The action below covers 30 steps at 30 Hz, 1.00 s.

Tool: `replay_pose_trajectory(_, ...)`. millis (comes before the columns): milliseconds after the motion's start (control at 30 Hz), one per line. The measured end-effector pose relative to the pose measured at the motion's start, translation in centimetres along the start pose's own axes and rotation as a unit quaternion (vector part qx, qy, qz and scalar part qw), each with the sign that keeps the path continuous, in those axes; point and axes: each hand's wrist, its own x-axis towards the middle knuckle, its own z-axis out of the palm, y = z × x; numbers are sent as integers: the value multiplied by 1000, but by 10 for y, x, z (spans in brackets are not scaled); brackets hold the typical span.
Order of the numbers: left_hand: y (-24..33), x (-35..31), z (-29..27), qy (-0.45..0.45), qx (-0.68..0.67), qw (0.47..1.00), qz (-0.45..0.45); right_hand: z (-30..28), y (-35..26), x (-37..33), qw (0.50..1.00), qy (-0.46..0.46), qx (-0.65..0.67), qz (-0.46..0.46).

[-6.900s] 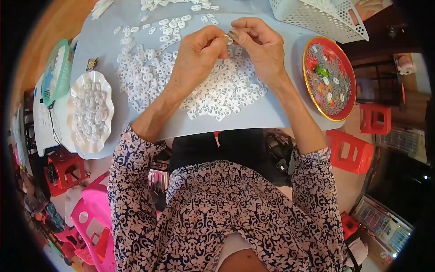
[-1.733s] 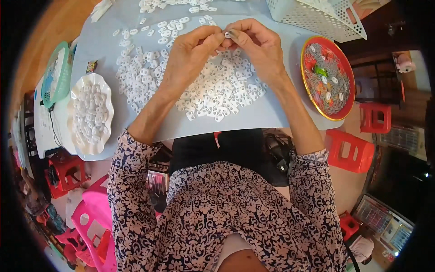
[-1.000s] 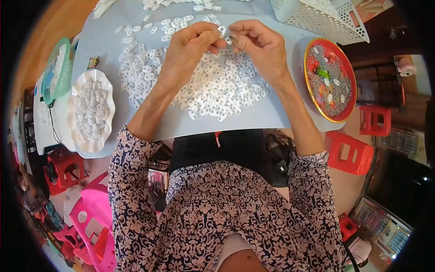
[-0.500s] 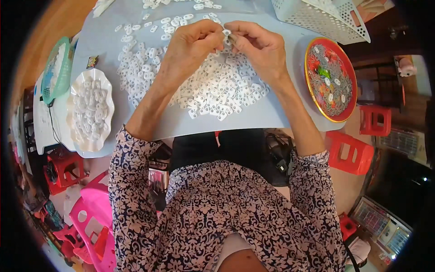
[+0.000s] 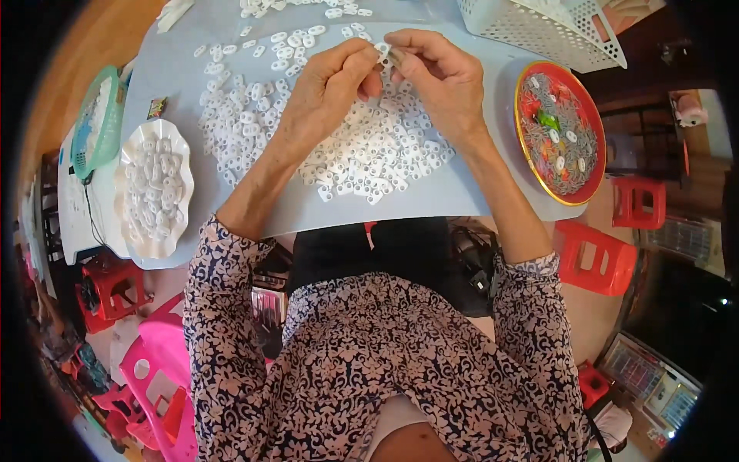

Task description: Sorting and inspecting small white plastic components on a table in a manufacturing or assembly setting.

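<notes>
Over the far part of the grey table, a small white oval plastic piece with holes (image 5: pixel 382 51) is held between my two hands. My left hand (image 5: pixel 329 86) pinches it from one side with the fingers curled. On the other side my right hand (image 5: pixel 445 83) grips it between thumb and index finger, the thumb tip looking dark. Whether anything smaller is in the fingertips cannot be made out. Beneath and around both hands spreads a loose pile of the same white pieces (image 5: pixel 369 162).
To the right stands a red, gold-rimmed tray (image 5: pixel 593 185) of thin grey screw-like pieces, with a few white ones on top. A white scalloped dish (image 5: pixel 122 208) of white pieces lies left, near a green basket (image 5: pixel 115 115). A perforated white basket (image 5: pixel 523 38) sits far right. Red stools (image 5: pixel 596 258) stand below.
Both hands stay together over the pile with the white piece between them. The left fingers have shifted slightly, and the piece sits a little higher in view.
</notes>
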Motion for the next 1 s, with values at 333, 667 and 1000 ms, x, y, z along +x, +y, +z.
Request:
replay_pose_trajectory(333,2,3,-1,4,62,998,26,0,1,-2,999,-19,9,34)
replay_pose_trajectory(667,-2,4,-9,-11,59,998,13,0,1,-2,998,-53,-23,2)
replay_pose_trajectory(1000,-4,2,-5,1,7,1000,15,2,9,-2,991,-51,-102,-65)
